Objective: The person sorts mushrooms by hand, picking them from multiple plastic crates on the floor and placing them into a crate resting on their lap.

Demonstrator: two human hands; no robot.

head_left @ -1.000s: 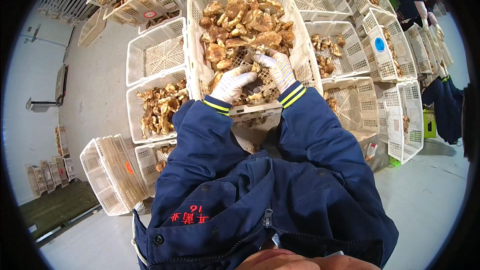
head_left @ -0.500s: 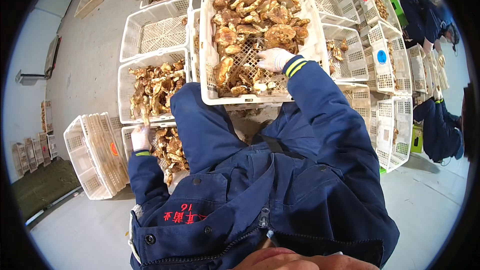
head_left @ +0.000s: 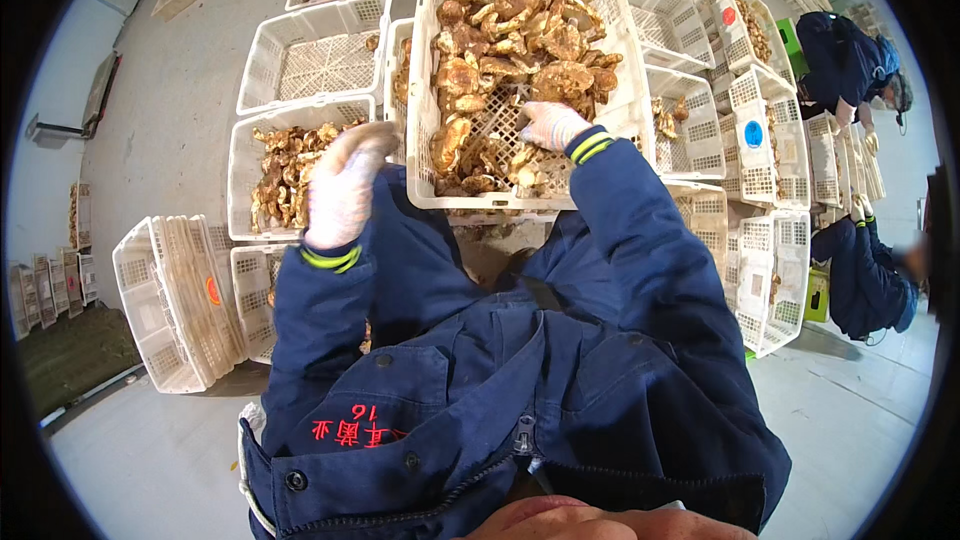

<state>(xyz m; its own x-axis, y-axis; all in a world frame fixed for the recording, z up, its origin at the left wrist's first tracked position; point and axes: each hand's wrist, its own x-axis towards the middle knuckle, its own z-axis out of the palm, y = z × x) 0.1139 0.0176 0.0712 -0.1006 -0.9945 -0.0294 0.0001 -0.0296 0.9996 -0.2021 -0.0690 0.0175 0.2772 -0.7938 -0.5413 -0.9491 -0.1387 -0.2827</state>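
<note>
A white plastic crate (head_left: pixel 428 70) stands in front of me, holding brown mushrooms (head_left: pixel 562 80) heaped toward its far end. Smaller mushrooms lie near its front wall. My right hand (head_left: pixel 552 127), in a pale glove, reaches into the crate over the bare grid, fingers curled and pointing left beside small mushrooms. What it holds, if anything, is hidden. My left hand (head_left: pixel 345 185), gloved and blurred, is raised left of the crate with its fingers stretched out and nothing visible in them. Behind it is a crate of mushrooms (head_left: pixel 285 175) on the left.
An empty-looking white crate (head_left: pixel 318 58) lies at the far left. Nested crates (head_left: pixel 185 300) lean at the near left. More crates (head_left: pixel 765 135) with mushrooms are stacked on the right, where co-workers (head_left: pixel 850 60) handle crates. A metal fixture (head_left: pixel 75 130) juts from the left wall.
My left hand has let go of a mushroom at the left crates and moved up and right toward the front crate. My right hand has stayed in the crate, shifting only slightly.
</note>
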